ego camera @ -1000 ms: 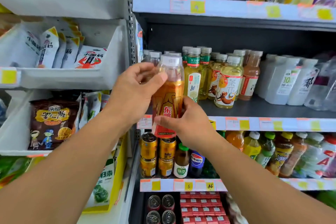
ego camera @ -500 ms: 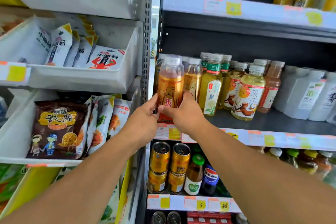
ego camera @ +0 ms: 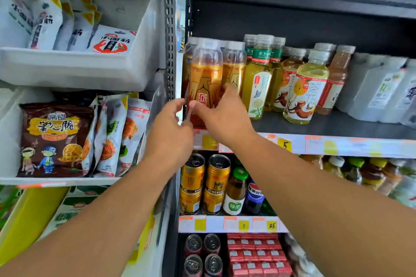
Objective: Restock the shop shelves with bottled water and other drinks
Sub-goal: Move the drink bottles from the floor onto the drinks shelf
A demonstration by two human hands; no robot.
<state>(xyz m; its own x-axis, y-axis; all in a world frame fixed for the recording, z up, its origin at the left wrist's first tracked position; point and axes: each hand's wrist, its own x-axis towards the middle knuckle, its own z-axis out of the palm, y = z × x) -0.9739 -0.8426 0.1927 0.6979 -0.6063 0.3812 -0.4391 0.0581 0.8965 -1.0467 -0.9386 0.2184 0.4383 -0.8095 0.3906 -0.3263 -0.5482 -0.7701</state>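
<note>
the orange drink bottle (ego camera: 206, 81) stands upright at the far left end of the dark shelf (ego camera: 326, 126), at its front edge, with matching orange bottles (ego camera: 234, 67) just beside and behind it. the right hand (ego camera: 222, 114) is curled round the lower part of the bottle, thumb across the red and orange label and fingers wrapped to its right side. the left hand (ego camera: 170, 128) is at the bottle's lower left, its fingertips bent in toward the base; it looks to be touching the bottle, though the contact itself is hidden by the fingers and i cannot tell how firmly it holds. to the right along the same shelf stand green tea bottles (ego camera: 258, 78), pale yellow tea bottles (ego camera: 308, 87) and white bottles (ego camera: 378, 90). on the shelf below sit gold cans (ego camera: 204, 184), a green-capped bottle (ego camera: 236, 191) and a pepsi bottle (ego camera: 254, 195). left of the grey upright, white trays (ego camera: 74, 69) carry snack packets (ego camera: 56, 139).
</note>
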